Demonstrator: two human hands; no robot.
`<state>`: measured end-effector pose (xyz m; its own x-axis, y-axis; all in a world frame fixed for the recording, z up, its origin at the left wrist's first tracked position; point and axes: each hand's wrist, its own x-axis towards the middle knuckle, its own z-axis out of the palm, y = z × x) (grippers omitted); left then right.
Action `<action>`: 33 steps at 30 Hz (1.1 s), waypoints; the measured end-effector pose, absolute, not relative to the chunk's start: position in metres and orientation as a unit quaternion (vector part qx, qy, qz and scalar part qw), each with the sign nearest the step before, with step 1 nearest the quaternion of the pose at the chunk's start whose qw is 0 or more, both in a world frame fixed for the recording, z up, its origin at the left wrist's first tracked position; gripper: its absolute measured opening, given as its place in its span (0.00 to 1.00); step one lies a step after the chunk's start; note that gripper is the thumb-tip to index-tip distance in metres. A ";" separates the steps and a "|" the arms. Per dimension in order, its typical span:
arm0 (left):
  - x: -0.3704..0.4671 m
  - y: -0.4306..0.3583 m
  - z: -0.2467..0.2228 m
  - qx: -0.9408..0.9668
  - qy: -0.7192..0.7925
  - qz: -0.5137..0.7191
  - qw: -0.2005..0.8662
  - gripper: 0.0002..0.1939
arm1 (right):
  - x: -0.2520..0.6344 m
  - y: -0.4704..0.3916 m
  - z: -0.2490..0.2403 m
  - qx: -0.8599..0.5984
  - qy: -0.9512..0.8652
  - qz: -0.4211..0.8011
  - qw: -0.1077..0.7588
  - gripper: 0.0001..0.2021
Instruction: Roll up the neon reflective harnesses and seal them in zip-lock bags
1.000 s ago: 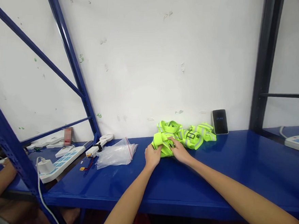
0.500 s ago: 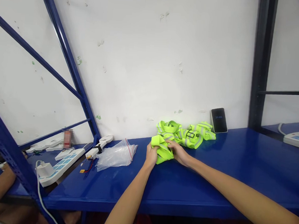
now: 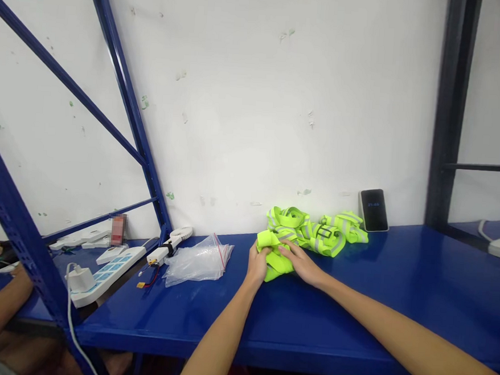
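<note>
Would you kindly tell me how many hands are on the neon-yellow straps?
2: the left hand on the left of the near bundle, the right hand on its right.

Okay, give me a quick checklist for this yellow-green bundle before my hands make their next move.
1. Left grip on the yellow-green bundle: ok, closed around its left side.
2. Right grip in contact: ok, fingers touch its right side.
3. Bundle separate from the striped straps behind: cannot tell, they overlap in this view.
4. All ends tucked in: cannot tell, hands cover part of it.
5. Clear plastic bags away from both hands: ok, lying off to the left.
6. Screen device out of the hands' way: ok, propped behind and to the right.
</note>
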<state>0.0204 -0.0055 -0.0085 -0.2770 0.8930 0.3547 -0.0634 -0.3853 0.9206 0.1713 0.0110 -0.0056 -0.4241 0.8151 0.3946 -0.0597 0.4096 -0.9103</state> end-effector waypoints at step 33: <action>0.033 -0.007 0.002 0.495 0.448 0.693 0.270 0.14 | 0.150 -0.011 0.004 -0.287 -0.734 0.109 0.605 0.16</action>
<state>0.0327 -0.0073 0.0023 -0.3636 0.8187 0.4444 0.0691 -0.4520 0.8893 0.1500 -0.0115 0.0036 -0.1019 0.5537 0.8265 0.2904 0.8111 -0.5077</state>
